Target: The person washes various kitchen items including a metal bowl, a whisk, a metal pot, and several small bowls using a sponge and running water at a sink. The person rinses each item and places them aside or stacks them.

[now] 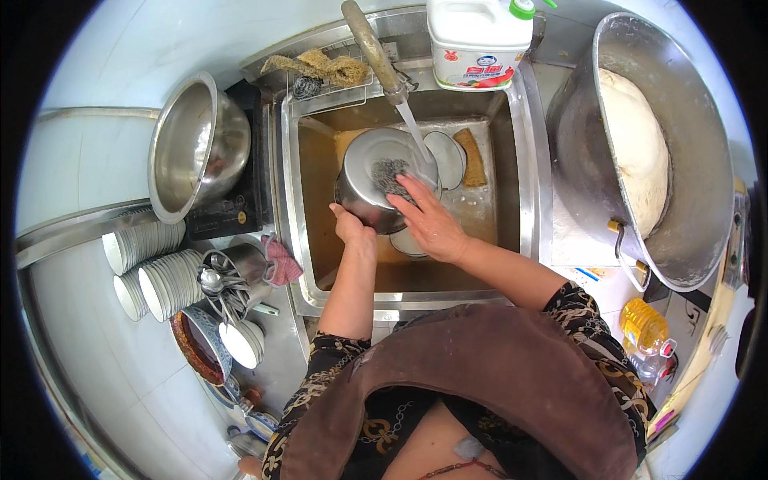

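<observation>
An upturned stainless steel pot [367, 161] is held over the metal sink basin [504, 240], its bottom facing up. My left hand [353, 227] grips the pot's lower side. With my right hand [429, 219] I press a steel wool scrubber [389, 174] against the pot's bottom. Water [414, 129] runs from the faucet [371, 51] onto the pot near the scrubber. Behind the pot's right side a white dish [445, 159] rests in the basin beside a brown scouring pad [471, 157]. Another pale dish [407, 244] shows partly below the pot.
A white detergent jug [477, 48] stands behind the basin. Loofah fibres [333, 67] lie on a wire rack. To the right is a large metal pot [576, 126] with dough [630, 150]. At left are a steel bowl [231, 141], stacked white plates [171, 285] and a cutlery holder [249, 264].
</observation>
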Demonstrator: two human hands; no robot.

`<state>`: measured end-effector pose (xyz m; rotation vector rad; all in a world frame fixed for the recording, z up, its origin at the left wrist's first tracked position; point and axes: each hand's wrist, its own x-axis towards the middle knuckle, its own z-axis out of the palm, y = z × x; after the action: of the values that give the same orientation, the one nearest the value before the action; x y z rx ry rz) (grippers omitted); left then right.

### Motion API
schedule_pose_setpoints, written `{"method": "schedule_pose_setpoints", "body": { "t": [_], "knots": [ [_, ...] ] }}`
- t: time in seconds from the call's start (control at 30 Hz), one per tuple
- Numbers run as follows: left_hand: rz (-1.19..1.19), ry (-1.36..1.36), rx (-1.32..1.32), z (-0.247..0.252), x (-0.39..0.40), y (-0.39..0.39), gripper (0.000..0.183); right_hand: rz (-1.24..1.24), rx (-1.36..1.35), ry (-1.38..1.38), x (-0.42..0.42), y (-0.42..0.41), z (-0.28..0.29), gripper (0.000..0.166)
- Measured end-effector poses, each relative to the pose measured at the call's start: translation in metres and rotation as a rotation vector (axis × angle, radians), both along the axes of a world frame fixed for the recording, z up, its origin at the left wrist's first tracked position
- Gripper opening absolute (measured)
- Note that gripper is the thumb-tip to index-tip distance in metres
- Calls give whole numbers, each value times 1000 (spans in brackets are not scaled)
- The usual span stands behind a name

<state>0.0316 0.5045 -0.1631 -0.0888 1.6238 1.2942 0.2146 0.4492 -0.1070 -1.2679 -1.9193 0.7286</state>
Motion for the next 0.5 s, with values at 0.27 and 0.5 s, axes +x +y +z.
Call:
{"method": "schedule_pose_setpoints", "body": {
  "t": [0.27,0.5],
  "knots": [
    [-185,2,64,-3,4,0,48,-327,-159,253,31,63,-47,39],
    [-369,317,190,26,3,14,42,-132,-25,146,17,78,-6,26]
  ]
}}
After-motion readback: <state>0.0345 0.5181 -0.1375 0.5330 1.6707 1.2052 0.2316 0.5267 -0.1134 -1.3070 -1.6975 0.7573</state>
